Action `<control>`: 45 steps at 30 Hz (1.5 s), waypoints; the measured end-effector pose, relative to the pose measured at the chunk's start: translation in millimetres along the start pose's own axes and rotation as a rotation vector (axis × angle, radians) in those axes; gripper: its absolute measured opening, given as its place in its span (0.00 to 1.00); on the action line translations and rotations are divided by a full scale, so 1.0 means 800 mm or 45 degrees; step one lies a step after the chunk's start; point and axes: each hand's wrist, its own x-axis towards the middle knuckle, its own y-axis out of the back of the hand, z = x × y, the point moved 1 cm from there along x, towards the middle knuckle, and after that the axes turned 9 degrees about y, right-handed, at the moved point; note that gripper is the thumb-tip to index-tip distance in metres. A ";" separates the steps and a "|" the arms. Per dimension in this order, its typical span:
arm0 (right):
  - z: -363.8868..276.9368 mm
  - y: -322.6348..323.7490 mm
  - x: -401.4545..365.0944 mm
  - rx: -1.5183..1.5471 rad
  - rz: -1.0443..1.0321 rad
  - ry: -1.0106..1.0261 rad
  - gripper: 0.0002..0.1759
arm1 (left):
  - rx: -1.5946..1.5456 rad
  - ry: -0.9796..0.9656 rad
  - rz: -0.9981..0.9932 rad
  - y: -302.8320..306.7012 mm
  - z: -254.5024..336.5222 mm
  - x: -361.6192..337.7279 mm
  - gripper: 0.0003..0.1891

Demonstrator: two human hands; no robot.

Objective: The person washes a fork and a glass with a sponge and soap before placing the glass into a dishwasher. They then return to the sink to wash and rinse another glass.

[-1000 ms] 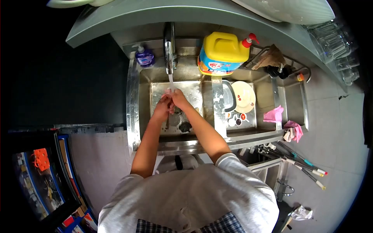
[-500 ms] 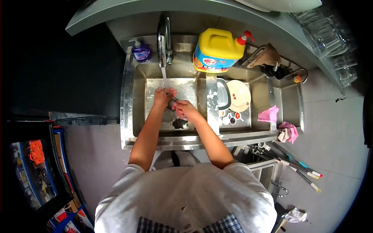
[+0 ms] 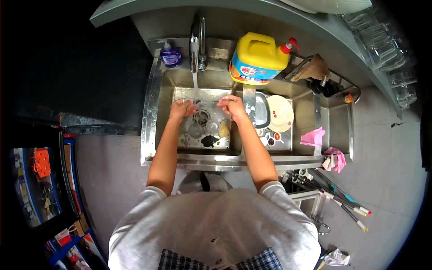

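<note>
My left hand (image 3: 183, 109) is over the left sink basin (image 3: 167, 90), its fingers pinched together beside the running water (image 3: 195, 83). Across from it, my right hand (image 3: 231, 106) has thumb and fingers closed in a pinch. Whatever either hand holds is too small or see-through to make out. Below and between them lie the round drain (image 3: 202, 118), small round pieces (image 3: 195, 131), a yellowish sponge-like piece (image 3: 223, 129) and a dark clump (image 3: 209, 141) on the basin floor.
Behind the basins stand the faucet (image 3: 194, 49), a purple soap bottle (image 3: 170, 56) and a yellow jug (image 3: 258, 56). The middle basin holds a cream plate (image 3: 281, 112), a tray (image 3: 261, 110) and small cups (image 3: 277, 136). Pink cloths (image 3: 313, 137) hang at right.
My hands have moved apart, left and right. The metal item between them is no longer in them, and the drain and pieces below now show. The view has shifted slightly.
</note>
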 end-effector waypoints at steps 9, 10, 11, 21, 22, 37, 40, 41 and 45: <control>0.047 -0.122 0.059 -0.012 -0.315 0.236 0.12 | 0.125 0.134 -0.154 0.034 -0.018 -0.048 0.05; 0.055 -0.135 0.057 -0.024 -0.328 0.129 0.10 | 0.066 0.076 -0.129 0.037 -0.022 -0.050 0.06; 0.057 -0.140 0.059 -0.046 -0.367 0.082 0.10 | 0.053 0.072 -0.118 0.041 -0.024 -0.049 0.06; 0.067 -0.128 0.051 0.054 0.027 0.042 0.14 | 0.062 0.061 -0.093 0.029 -0.049 -0.085 0.07; 0.079 -0.141 0.035 -0.022 -0.101 0.005 0.14 | 0.028 0.060 -0.069 0.028 -0.050 -0.083 0.08; 0.097 -0.079 0.088 0.826 0.355 0.003 0.11 | 0.080 0.141 0.031 0.005 -0.046 -0.127 0.11; 0.109 -0.095 0.066 0.824 -0.081 -0.036 0.07 | 0.023 0.111 0.008 0.012 -0.044 -0.127 0.12; 0.085 -0.126 0.034 0.616 0.029 -0.114 0.09 | 0.018 0.106 0.020 0.012 -0.040 -0.125 0.12; 0.089 -0.136 0.037 1.276 -0.038 -0.262 0.12 | -0.291 0.341 -0.220 0.020 -0.046 -0.129 0.13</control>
